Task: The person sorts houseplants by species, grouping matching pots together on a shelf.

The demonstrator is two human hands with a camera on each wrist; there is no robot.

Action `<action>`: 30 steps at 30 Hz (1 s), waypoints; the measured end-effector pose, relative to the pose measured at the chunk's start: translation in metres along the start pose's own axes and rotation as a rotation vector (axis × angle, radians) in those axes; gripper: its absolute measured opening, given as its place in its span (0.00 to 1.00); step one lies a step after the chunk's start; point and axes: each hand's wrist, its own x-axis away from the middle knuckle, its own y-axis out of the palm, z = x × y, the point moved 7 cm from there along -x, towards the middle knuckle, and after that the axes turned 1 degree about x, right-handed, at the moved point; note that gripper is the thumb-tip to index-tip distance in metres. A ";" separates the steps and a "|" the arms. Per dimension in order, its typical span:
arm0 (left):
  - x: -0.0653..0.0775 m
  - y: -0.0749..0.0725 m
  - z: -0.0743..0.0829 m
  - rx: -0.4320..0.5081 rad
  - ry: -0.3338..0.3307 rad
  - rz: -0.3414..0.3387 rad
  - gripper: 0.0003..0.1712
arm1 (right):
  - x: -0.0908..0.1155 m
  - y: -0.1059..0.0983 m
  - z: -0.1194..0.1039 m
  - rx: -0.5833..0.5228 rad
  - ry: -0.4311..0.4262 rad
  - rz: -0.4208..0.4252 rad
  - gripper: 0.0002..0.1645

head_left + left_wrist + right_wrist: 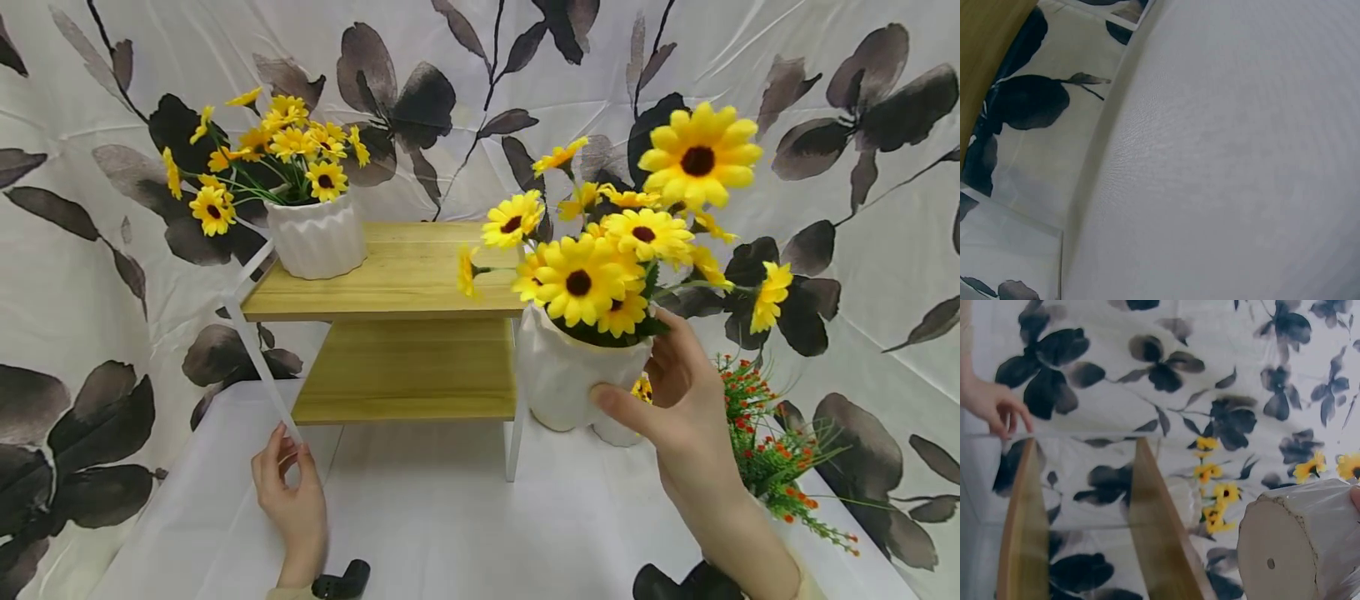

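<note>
My right hand (693,408) grips a white ceramic flowerpot (573,375) of yellow sunflowers by its right side, thumb in front. The pot is held up near the right end of a two-tier wooden shelf (420,267). Its underside with a small drain hole shows in the right wrist view, where the flowerpot (1275,550) is tilted. At the shelf's left, my left hand (292,496) pinches the white leg (258,358) of the frame. A second white pot (318,237) of yellow flowers stands on the left of the top board.
Behind the held pot, another white pot (615,432) with yellow flowers is partly hidden. A plant with small orange-red flowers (780,458) stands at the right. White cloth (427,533) covers the table, and a floral-print cloth (480,108) hangs behind.
</note>
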 end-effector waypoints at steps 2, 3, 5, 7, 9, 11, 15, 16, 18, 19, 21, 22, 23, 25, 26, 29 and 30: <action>0.000 0.000 0.001 -0.001 0.011 -0.002 0.26 | -0.006 0.009 -0.004 0.005 -0.010 -0.027 0.41; 0.000 0.000 0.001 -0.002 0.017 -0.002 0.26 | -0.009 0.013 -0.006 0.009 -0.009 -0.043 0.40; 0.000 -0.001 0.000 -0.001 0.021 -0.001 0.26 | -0.015 0.022 -0.008 0.022 -0.010 -0.067 0.39; 0.000 -0.001 0.000 -0.008 0.024 0.005 0.26 | -0.022 0.031 -0.010 0.044 -0.002 -0.089 0.39; 0.000 -0.001 0.000 -0.003 0.022 0.009 0.26 | -0.028 0.041 -0.011 0.059 0.010 -0.111 0.39; -0.001 -0.001 0.000 0.000 0.017 0.012 0.25 | -0.035 0.050 -0.012 0.064 0.016 -0.129 0.40; -0.001 -0.002 -0.001 0.007 0.010 0.021 0.25 | -0.050 0.070 -0.011 0.067 0.038 -0.170 0.40; -0.001 -0.002 -0.001 0.010 0.011 0.023 0.25 | -0.053 0.075 -0.010 0.066 0.034 -0.178 0.39; -0.001 -0.002 -0.001 0.020 0.023 0.030 0.25 | -0.061 0.083 -0.009 0.069 0.027 -0.187 0.39; -0.001 -0.002 -0.001 0.026 0.031 0.033 0.25 | -0.065 0.088 -0.009 0.069 0.023 -0.190 0.39; -0.001 -0.002 -0.001 0.039 0.047 0.039 0.25 | -0.073 0.096 -0.007 0.059 0.026 -0.195 0.40; -0.001 -0.001 -0.001 0.044 0.053 0.041 0.25 | -0.077 0.100 -0.005 0.049 0.029 -0.195 0.40; -0.001 -0.002 0.000 0.046 0.059 0.043 0.25 | -0.081 0.104 -0.004 0.041 0.036 -0.196 0.40; -0.001 -0.002 0.001 0.051 0.064 0.043 0.25 | -0.089 0.112 -0.001 0.029 0.052 -0.195 0.41; -0.001 -0.002 0.002 0.053 0.066 0.045 0.25 | -0.092 0.115 0.002 0.025 0.061 -0.190 0.40; -0.001 -0.002 0.003 0.055 0.066 0.044 0.25 | -0.103 0.124 0.006 0.041 0.084 -0.171 0.41; -0.001 -0.002 0.003 0.054 0.065 0.043 0.25 | -0.106 0.126 0.008 0.050 0.093 -0.164 0.42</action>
